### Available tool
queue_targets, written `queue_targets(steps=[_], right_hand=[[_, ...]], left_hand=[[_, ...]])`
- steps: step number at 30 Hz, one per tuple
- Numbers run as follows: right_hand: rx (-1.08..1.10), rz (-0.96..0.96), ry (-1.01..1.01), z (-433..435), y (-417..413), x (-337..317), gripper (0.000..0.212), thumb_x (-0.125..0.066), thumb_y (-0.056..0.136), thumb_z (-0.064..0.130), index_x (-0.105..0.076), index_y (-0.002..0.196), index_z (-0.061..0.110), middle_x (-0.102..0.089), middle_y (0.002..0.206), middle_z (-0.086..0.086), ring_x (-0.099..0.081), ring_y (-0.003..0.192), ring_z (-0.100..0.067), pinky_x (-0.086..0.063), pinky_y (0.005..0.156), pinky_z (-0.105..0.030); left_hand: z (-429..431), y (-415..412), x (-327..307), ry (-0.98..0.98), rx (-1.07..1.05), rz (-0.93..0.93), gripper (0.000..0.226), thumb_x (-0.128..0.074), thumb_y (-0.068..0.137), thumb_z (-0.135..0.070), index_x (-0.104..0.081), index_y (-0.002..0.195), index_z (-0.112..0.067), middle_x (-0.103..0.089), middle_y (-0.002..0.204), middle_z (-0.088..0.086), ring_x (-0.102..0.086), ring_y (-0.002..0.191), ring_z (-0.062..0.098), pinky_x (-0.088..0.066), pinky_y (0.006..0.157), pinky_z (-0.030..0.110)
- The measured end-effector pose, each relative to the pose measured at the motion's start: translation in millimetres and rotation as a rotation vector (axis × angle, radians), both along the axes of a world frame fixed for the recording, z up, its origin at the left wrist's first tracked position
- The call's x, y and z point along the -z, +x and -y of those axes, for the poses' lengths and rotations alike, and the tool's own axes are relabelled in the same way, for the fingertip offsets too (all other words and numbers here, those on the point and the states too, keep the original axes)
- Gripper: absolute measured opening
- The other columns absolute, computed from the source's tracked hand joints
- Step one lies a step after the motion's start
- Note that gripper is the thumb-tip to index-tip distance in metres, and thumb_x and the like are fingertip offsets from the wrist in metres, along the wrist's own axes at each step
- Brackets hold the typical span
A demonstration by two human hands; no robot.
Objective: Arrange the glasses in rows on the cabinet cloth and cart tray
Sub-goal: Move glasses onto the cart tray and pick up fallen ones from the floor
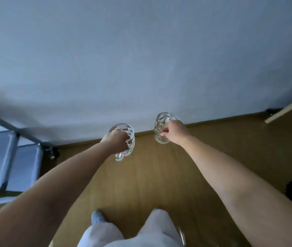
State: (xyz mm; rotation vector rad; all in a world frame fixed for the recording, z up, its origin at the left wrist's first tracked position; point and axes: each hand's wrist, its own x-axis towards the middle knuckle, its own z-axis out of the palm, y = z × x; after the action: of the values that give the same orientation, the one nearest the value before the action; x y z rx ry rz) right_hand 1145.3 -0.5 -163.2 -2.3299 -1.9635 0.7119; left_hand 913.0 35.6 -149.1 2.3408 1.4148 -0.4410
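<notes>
Each hand grips a glass mug: left hand point(117, 141), left mug point(126, 142); right hand point(173, 131), right mug point(161, 128); cart point(11, 157) lies at nine o'clock, nearer the left.

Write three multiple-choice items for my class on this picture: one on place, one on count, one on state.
1. Where is the metal cart?
A. to the person's left
B. to the right
C. straight ahead

2. How many glass mugs are held?
A. one
B. two
C. four

3. What state are the mugs in?
A. full
B. broken
C. empty

Key: 1 A, its frame stands at the left edge. 2 B, the left hand grips one glass mug and the right hand another. 3 C, both look clear through, with no liquid.
</notes>
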Motion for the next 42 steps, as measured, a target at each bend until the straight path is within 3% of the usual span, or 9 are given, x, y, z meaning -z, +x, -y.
queue_targets(steps=[5, 9, 15, 19, 23, 26, 28, 31, 42], right_hand=[[-0.318, -0.074, 0.081, -86, -138, -49, 0.013, -0.071, 0.082, 0.026, -0.075, 0.093, 0.022, -0.072, 0.099, -0.002, -0.063, 0.097, -0.021, -0.049, 0.081, -0.029], [-0.516, -0.113, 0.151, -126, -277, -85, 0.011, -0.072, 0.08, 0.025, -0.076, 0.089, 0.022, -0.074, 0.094, 0.001, -0.065, 0.094, -0.018, -0.05, 0.081, -0.029], [-0.705, -0.256, 0.364, -149, -477, -133, 0.012, -0.071, 0.08, 0.02, -0.076, 0.091, 0.017, -0.074, 0.094, -0.005, -0.065, 0.093, -0.022, -0.051, 0.081, -0.032], [-0.829, -0.32, 0.403, -148, -585, -152, 0.014, -0.073, 0.08, 0.023, -0.076, 0.092, 0.018, -0.072, 0.094, -0.006, -0.065, 0.091, -0.022, -0.051, 0.082, -0.031], [-0.998, -0.332, 0.355, -148, -667, -153, 0.011, -0.072, 0.08, 0.025, -0.075, 0.09, 0.021, -0.073, 0.092, 0.0, -0.065, 0.091, -0.017, -0.05, 0.082, -0.029], [-1.114, -0.295, 0.308, -158, -719, -145, 0.012, -0.07, 0.084, 0.024, -0.074, 0.094, 0.019, -0.071, 0.093, 0.006, -0.063, 0.091, -0.011, -0.047, 0.074, -0.02], [-1.169, -0.304, 0.279, -171, -752, -136, 0.013, -0.071, 0.083, 0.022, -0.074, 0.095, 0.017, -0.072, 0.095, 0.003, -0.065, 0.092, -0.013, -0.051, 0.083, -0.028], [-1.219, -0.294, 0.235, -201, -797, -120, 0.012, -0.072, 0.082, 0.02, -0.075, 0.093, 0.016, -0.073, 0.096, 0.001, -0.066, 0.092, -0.015, -0.051, 0.089, -0.032], [-1.277, -0.155, 0.126, -320, -885, -72, 0.014, -0.065, 0.084, 0.013, -0.075, 0.094, 0.013, -0.073, 0.099, -0.001, -0.063, 0.098, -0.018, -0.047, 0.086, -0.026]], left_hand=[[-22, -144, -52, 0.09, -0.226, -0.036, 0.025, -0.054, 0.088, -0.031, -0.063, 0.111, -0.025, -0.067, 0.107, -0.004, -0.062, 0.103, 0.02, -0.052, 0.088, 0.037], [-16, -285, -90, 0.162, -0.479, 0.041, 0.022, -0.062, 0.083, -0.033, -0.069, 0.102, -0.026, -0.068, 0.1, -0.002, -0.063, 0.095, 0.02, -0.051, 0.081, 0.03], [20, -466, -139, 0.36, -0.704, -0.066, 0.025, -0.061, 0.085, -0.037, -0.068, 0.109, -0.037, -0.068, 0.106, -0.001, -0.061, 0.1, 0.021, -0.048, 0.077, 0.028], [47, -557, -155, 0.411, -0.877, -0.087, 0.023, -0.063, 0.084, -0.038, -0.068, 0.106, -0.039, -0.069, 0.104, -0.004, -0.062, 0.098, 0.02, -0.053, 0.083, 0.034], [62, -618, -148, 0.387, -0.989, -0.141, 0.023, -0.061, 0.086, -0.037, -0.069, 0.108, -0.036, -0.068, 0.103, -0.004, -0.061, 0.097, 0.018, -0.053, 0.081, 0.032], [62, -654, -128, 0.338, -1.057, -0.131, 0.024, -0.059, 0.087, -0.038, -0.066, 0.11, -0.038, -0.066, 0.109, -0.005, -0.059, 0.103, 0.018, -0.052, 0.084, 0.032], [54, -676, -115, 0.301, -1.09, -0.114, 0.026, -0.06, 0.086, -0.038, -0.066, 0.112, -0.038, -0.066, 0.11, -0.004, -0.059, 0.105, 0.018, -0.051, 0.087, 0.033], [31, -708, -102, 0.266, -1.125, -0.111, 0.028, -0.06, 0.087, -0.038, -0.065, 0.114, -0.037, -0.065, 0.111, -0.003, -0.059, 0.105, 0.019, -0.05, 0.089, 0.033], [-91, -791, -66, 0.179, -1.144, -0.032, 0.029, -0.05, 0.091, -0.026, -0.065, 0.113, -0.038, -0.068, 0.107, -0.009, -0.064, 0.097, 0.016, -0.053, 0.083, 0.029]])
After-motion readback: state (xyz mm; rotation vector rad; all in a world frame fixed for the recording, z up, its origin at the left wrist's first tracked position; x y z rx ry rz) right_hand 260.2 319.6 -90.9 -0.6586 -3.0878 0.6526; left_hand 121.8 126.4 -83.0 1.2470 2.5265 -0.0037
